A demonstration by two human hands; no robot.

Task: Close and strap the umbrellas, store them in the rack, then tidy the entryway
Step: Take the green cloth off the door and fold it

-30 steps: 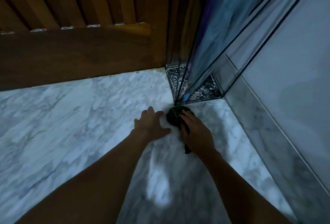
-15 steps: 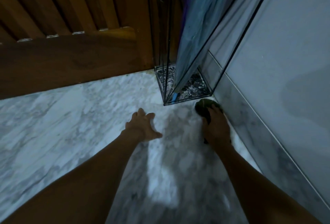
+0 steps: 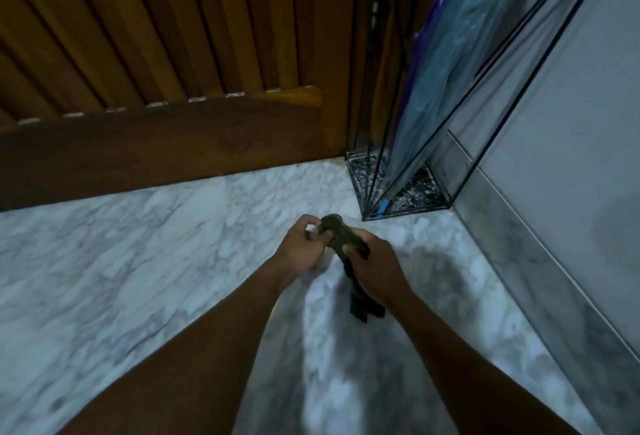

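Note:
A dark green cloth (image 3: 341, 235) is held up off the marble floor between both hands. My right hand (image 3: 375, 266) grips its middle, and a dark end hangs down below that hand. My left hand (image 3: 299, 244) pinches the cloth's upper end with its fingertips. A black wire umbrella rack (image 3: 464, 95) stands in the corner just beyond my hands. Inside it leans a closed pale blue umbrella (image 3: 450, 64) with purple trim, its blue tip resting on the rack's speckled base.
The white and grey marble floor (image 3: 138, 261) spreads to the left and toward me. A slatted wooden door (image 3: 156, 53) with a dark lower panel runs along the back. A pale wall (image 3: 571, 123) with a marble skirting closes off the right side.
My right hand lifted the cloth off the floor by the skirting and brought it left. My left hand rose from the floor and took hold of the cloth's end.

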